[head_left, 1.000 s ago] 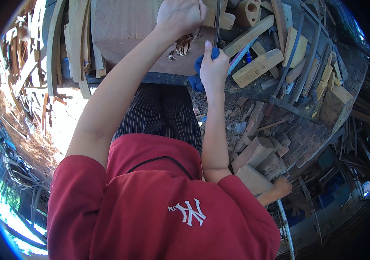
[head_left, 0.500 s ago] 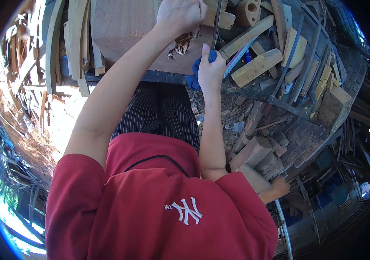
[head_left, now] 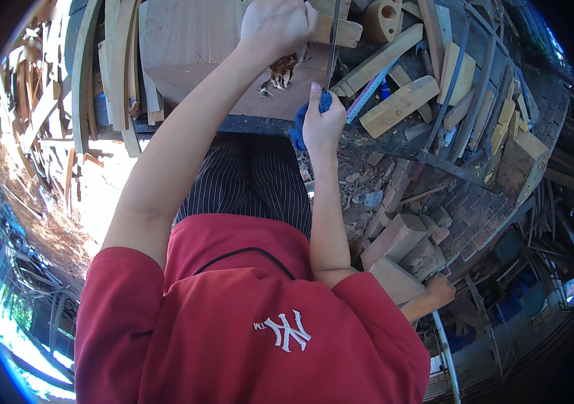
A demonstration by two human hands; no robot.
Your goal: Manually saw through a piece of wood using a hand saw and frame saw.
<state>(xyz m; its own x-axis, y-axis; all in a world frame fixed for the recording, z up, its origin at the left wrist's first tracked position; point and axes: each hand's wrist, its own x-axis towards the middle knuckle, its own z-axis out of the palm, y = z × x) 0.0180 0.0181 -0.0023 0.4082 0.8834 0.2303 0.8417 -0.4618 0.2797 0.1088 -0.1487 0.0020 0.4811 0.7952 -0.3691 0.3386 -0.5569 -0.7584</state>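
My right hand (head_left: pixel 324 121) is closed round a blue cloth-wrapped grip (head_left: pixel 325 101) of a long, narrow metal tool (head_left: pixel 334 47) that runs up out of view. My left hand (head_left: pixel 273 27) is closed at the top, on the far part of a large pale wooden block (head_left: pixel 186 47); what its fingers grip is hidden. Below that hand, a jagged patch of dark, splintered wood (head_left: pixel 280 71) shows on the block.
Curved wooden strips (head_left: pixel 119 60) stand left. Offcuts (head_left: pixel 398 104), a pink-and-blue strip (head_left: pixel 368 91) and metal bars (head_left: pixel 465 81) crowd the right. Loose blocks (head_left: pixel 395 239) and debris lie below, near a skin-coloured shape (head_left: pixel 438 293), perhaps another person's limb, and a metal pole (head_left: pixel 445 347).
My right hand has moved down toward my body with the blue grip and metal tool. My left hand has shifted only slightly, still closed.
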